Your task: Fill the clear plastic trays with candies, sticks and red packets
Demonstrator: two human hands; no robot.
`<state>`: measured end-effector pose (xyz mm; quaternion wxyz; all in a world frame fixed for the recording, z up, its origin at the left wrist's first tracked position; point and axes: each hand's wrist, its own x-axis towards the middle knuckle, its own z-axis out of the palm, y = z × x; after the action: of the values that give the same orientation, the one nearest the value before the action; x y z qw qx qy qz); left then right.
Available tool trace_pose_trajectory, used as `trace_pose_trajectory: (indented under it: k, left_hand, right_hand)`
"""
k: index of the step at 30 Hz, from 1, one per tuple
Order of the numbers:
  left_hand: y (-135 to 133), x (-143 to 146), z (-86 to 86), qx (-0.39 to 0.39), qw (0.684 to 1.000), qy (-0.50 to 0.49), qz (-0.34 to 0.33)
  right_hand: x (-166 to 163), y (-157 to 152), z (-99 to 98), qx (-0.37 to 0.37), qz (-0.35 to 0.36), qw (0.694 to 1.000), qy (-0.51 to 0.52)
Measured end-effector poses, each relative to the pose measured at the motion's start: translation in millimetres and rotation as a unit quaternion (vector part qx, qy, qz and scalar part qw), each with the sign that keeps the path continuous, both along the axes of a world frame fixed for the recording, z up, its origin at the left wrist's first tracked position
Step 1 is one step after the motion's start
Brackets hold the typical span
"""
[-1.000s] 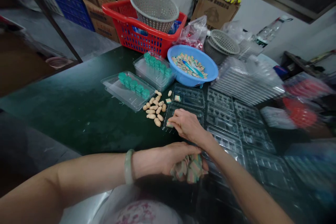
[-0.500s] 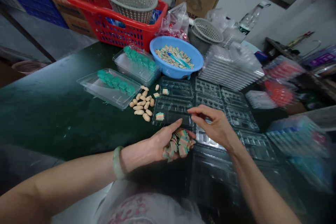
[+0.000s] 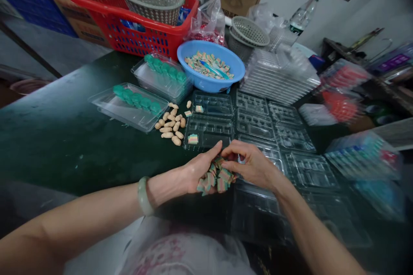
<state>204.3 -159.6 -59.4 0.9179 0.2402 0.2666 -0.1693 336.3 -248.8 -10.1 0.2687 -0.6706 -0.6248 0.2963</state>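
My left hand (image 3: 201, 172), with a pale green bangle on its wrist, is cupped around a heap of small striped candy pieces (image 3: 222, 176) in pink, green and yellow. Thumb and fingers of my right hand (image 3: 250, 161) pinch at the top of this heap; the exact piece between the fingertips is partly hidden. Just beyond my hands lies a clear plastic compartment tray (image 3: 209, 137) with striped candy in its left front part. Behind it, another clear tray (image 3: 214, 104) also has candy at its left. Peanuts in the shell (image 3: 169, 124) lie left of the trays.
A blue basin (image 3: 211, 84) of striped pieces stands behind the trays. Clear boxes with green plastic pieces (image 3: 137, 98) lie left. Farther back are a red basket (image 3: 145, 41), grey colanders (image 3: 250, 32) and stacked clear trays (image 3: 279, 77). More compartment trays (image 3: 256, 124) spread right.
My right hand has come down and left from above the tray to the heap in my left palm. My left hand still holds the candy pieces. The view has shifted slightly.
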Motion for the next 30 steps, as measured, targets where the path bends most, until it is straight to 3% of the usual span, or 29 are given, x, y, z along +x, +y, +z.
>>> trace_pose_trajectory:
  k: [6,11,16,22,27,30]
  left_hand:
    - [3.2,1.0,1.7,-0.034,0.999,0.002,0.015]
    - [3.8,-1.2,-2.4,-0.039,0.997,-0.025,0.061]
    - [4.0,-1.4,-1.4,-0.02,0.996,-0.024,0.088]
    - [1.9,1.7,-0.7,0.027,0.993,-0.008,0.116]
    - [-2.1,2.4,-5.5,0.052,0.987,-0.013,0.153]
    - [-2.7,2.4,-7.3,0.05,0.987,-0.021,0.154]
  right_hand:
    - [-0.7,1.0,-4.7,-0.034,-0.071,0.978,0.192]
    - [6.0,4.3,-16.3,0.001,-0.141,0.947,0.288]
    - [11.3,-2.8,-15.2,0.037,-0.201,0.943,0.264]
    - [-5.8,-16.1,-8.5,0.028,-0.205,0.944,0.258]
    - [-22.6,-14.7,-16.9,0.055,-0.179,0.98,0.068]
    - [-23.4,-15.7,-22.4,0.079,-0.166,0.983,-0.028]
